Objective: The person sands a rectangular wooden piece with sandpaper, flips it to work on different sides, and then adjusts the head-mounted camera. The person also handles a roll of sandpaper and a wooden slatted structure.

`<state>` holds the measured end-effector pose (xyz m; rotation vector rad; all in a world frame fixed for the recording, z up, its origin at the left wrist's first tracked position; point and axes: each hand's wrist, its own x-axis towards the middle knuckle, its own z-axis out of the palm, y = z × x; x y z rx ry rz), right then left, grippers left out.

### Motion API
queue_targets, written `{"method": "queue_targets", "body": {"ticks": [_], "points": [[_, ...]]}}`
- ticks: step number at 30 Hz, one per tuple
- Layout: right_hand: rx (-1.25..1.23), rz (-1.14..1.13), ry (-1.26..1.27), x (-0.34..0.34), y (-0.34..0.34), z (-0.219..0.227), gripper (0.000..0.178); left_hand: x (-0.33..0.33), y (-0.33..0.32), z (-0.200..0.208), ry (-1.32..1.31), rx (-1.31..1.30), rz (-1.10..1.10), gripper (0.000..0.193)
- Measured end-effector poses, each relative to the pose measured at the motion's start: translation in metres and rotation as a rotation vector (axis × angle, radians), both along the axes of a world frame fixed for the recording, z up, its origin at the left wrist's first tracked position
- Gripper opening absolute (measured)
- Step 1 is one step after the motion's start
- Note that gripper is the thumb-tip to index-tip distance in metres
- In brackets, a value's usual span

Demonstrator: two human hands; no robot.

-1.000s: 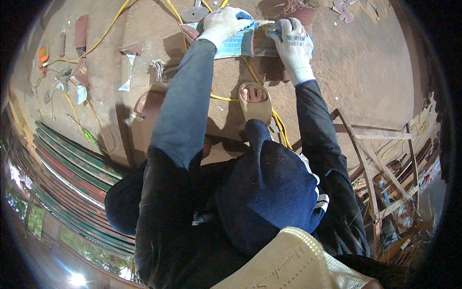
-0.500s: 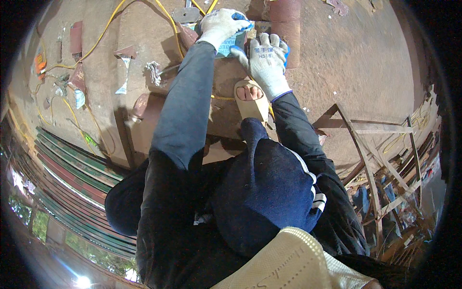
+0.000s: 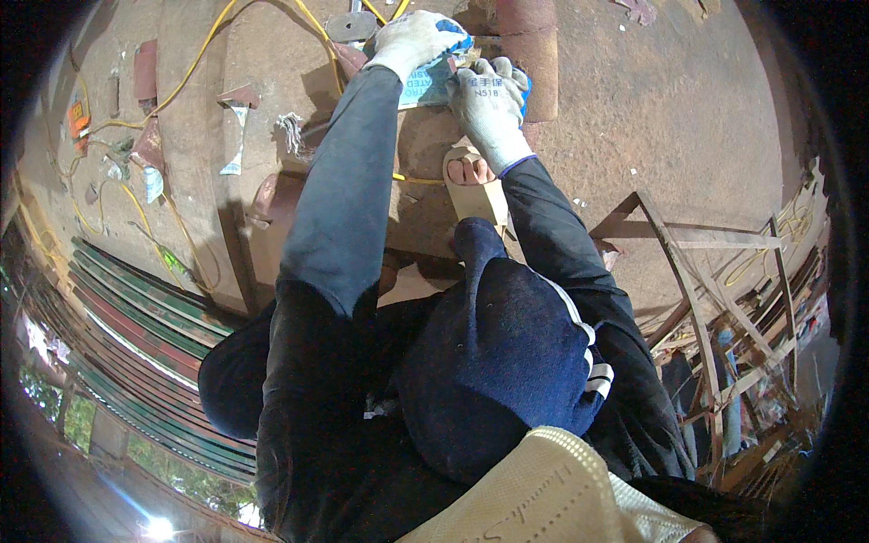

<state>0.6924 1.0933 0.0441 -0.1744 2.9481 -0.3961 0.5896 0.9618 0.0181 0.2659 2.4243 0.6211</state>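
Observation:
My left hand (image 3: 412,43), in a white knit work glove with blue palm coating, is closed on the upper part of a sandpaper sheet (image 3: 425,89). The sheet's light-blue printed backing faces up. On its right edge, my gloved right hand (image 3: 489,101) has its fingers curled in, gripping the edge; the thumb is mostly hidden. Just beyond the right hand lies a reddish-brown sandpaper roll (image 3: 528,59). A grey metal plate with a hole (image 3: 351,27) lies left of my left hand.
Yellow cable (image 3: 195,72) winds over the ground at left, among sandpaper scraps (image 3: 237,98) and a frayed bundle of strands (image 3: 291,133). My sandalled foot (image 3: 472,172) stands below the sheet. A wooden frame (image 3: 679,262) stands at right, green and red slats (image 3: 136,308) at lower left.
My right hand has shifted slightly left to the sheet, and its spread thumb and fingers have closed. My left hand has moved slightly left and up. More of the sheet's blue backing shows.

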Motion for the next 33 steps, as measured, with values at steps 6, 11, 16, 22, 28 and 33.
{"method": "queue_targets", "body": {"ticks": [6, 11, 16, 22, 28, 33], "points": [[0.021, 0.034, 0.049, 0.001, 0.001, -0.008, 0.017, 0.000, 0.015, 0.029, -0.100, -0.030, 0.112, 0.029], [0.026, 0.045, 0.058, 0.001, 0.000, -0.002, 0.013, 0.001, 0.016, 0.014, -0.094, 0.009, 0.135, 0.029], [0.140, 0.214, -0.049, -0.005, 0.037, 0.027, 0.022, 0.008, 0.009, 0.011, -0.057, 0.067, 0.221, 0.028], [0.447, 0.272, -0.005, -0.035, 0.099, 0.033, 0.023, 0.020, 0.022, 0.002, 0.108, 0.328, 0.308, 0.023], [0.595, 0.326, 0.044, -0.065, 0.137, 0.033, 0.029, 0.015, 0.003, 0.003, 0.013, 0.467, 0.503, 0.018], [0.539, 0.396, 0.149, -0.065, 0.111, 0.020, 0.029, 0.023, 0.013, 0.017, 0.100, 0.381, 0.540, 0.021]]}}
